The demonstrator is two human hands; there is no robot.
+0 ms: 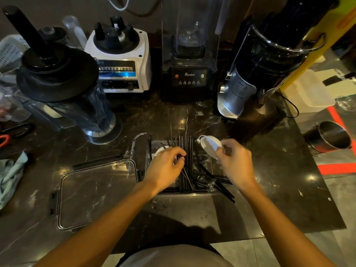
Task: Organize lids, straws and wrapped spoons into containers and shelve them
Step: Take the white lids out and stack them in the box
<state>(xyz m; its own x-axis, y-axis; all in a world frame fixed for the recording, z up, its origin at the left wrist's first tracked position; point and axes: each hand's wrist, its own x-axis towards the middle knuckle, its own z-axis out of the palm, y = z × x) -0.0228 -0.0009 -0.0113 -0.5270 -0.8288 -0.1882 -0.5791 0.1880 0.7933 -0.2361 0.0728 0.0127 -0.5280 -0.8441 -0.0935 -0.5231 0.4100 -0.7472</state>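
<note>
Both forearms reach in from the near edge of the dark marbled counter [269, 189] toward a clear plastic container [185, 193] holding a jumble of black straws [185, 151]. The left hand [165, 166] hangs over the container's left part, fingers curled with the fingertips pinching at the straws; a white lid [159, 151] peeks out just beyond its knuckles. The right hand [236, 162] holds a white cup lid [210, 145] by its edge, tilted, above the container's far right corner. A few straws [225, 189] stick out over the container's rim below the right wrist. Left of the left forearm lies the container's clear cover [96, 193], flat on the counter.

Beyond both hands stand a blender jug with a black lid [63, 83], a white blender base [120, 60], a black blender [189, 54] and a black and silver machine [260, 74], crowding the back of the counter. Right of the right hand, off the counter, is a metal cup [331, 137]. A pale cloth [11, 176] lies far left.
</note>
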